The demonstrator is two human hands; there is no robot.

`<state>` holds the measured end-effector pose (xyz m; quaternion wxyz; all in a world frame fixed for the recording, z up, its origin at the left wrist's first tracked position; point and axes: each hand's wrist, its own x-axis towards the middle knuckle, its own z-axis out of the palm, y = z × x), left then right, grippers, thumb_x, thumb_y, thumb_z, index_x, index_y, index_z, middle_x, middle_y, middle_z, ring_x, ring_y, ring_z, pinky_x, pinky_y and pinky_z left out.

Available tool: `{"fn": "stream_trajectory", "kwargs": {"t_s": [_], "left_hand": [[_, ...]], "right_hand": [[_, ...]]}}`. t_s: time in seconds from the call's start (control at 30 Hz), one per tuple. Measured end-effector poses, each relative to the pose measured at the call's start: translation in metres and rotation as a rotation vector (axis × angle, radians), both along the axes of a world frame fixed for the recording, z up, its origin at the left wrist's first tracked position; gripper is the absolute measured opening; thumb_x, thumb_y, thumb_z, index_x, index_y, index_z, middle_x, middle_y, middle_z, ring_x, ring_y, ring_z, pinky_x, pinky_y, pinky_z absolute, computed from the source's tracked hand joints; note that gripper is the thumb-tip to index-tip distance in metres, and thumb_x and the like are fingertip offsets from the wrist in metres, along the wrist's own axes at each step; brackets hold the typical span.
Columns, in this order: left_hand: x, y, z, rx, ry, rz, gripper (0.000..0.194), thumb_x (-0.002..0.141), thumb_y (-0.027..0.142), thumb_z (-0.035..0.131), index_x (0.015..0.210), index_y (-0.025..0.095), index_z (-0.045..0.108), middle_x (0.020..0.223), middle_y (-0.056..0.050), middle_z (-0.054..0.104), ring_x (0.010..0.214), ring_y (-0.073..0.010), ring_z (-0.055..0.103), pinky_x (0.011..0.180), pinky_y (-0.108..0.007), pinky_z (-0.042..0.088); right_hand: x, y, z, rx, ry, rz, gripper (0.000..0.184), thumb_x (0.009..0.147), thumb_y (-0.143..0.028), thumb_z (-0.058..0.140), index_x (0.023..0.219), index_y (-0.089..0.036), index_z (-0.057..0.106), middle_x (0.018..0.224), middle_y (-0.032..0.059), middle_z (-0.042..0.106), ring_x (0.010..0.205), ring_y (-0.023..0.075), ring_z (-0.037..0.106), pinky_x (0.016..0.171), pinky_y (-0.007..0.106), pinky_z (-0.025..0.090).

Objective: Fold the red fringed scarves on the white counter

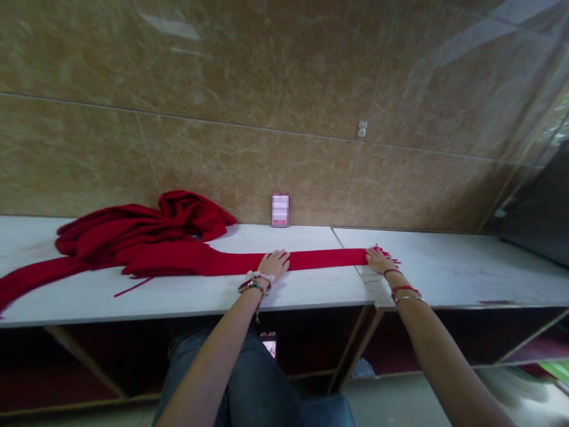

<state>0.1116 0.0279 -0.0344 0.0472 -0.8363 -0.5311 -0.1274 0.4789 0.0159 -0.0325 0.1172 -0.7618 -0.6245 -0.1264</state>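
Note:
A long red scarf [326, 259] lies along the white countertop, folded into a narrow strip with a fringe at its right end. My left hand [274, 265] rests flat on the middle of the strip, fingers stretched out. At the fringed end, my right hand [379, 260] presses down on the fabric with its fingers extended. Toward the left the strip widens and joins a crumpled heap of red fabric [146, 231]. Whether heap and strip are one piece I cannot tell.
A phone [280, 210] with a lit screen leans upright against the tiled wall [267, 71]. The white countertop [444, 267] has a seam right of centre. Open shelves [311, 338] lie beneath it, and a dark object [537, 201] stands at the far right.

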Motion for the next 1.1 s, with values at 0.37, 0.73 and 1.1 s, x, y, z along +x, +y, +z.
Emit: {"fn": "stream_trajectory", "kwargs": {"t_s": [0.37,0.73,1.1], "left_hand": [[-0.001,0.0,-0.002,0.072,-0.138,0.258,0.043,0.089,0.033,0.03,0.128,0.019,0.042,0.134,-0.009,0.043,0.124,-0.0241,0.036,0.101,-0.047,0.027],[-0.024,-0.009,-0.007,-0.033,-0.15,0.392,0.043,0.089,0.04,0.029,0.123,0.024,0.048,0.137,-0.009,0.038,0.126,-0.0292,0.031,0.099,-0.054,0.025],[-0.136,-0.024,0.033,0.214,0.031,0.169,0.04,0.089,0.031,0.034,0.126,0.021,0.045,0.136,-0.007,0.04,0.125,-0.021,0.035,0.103,-0.039,0.027]], "right_hand": [[-0.199,0.03,0.016,-0.111,0.043,0.542,0.045,0.09,-0.033,0.029,0.133,-0.019,0.035,0.146,0.0072,0.02,0.132,0.0231,0.016,0.102,0.048,0.024],[-0.215,0.021,-0.002,-0.147,0.04,0.549,0.041,0.09,-0.027,0.027,0.127,-0.019,0.043,0.133,0.0086,0.044,0.122,0.0186,0.038,0.1,0.041,0.028],[-0.223,0.019,-0.001,-0.066,0.063,0.584,0.053,0.077,-0.005,0.035,0.128,-0.015,0.042,0.138,0.0104,0.037,0.128,0.0196,0.027,0.104,0.043,0.02]]}}
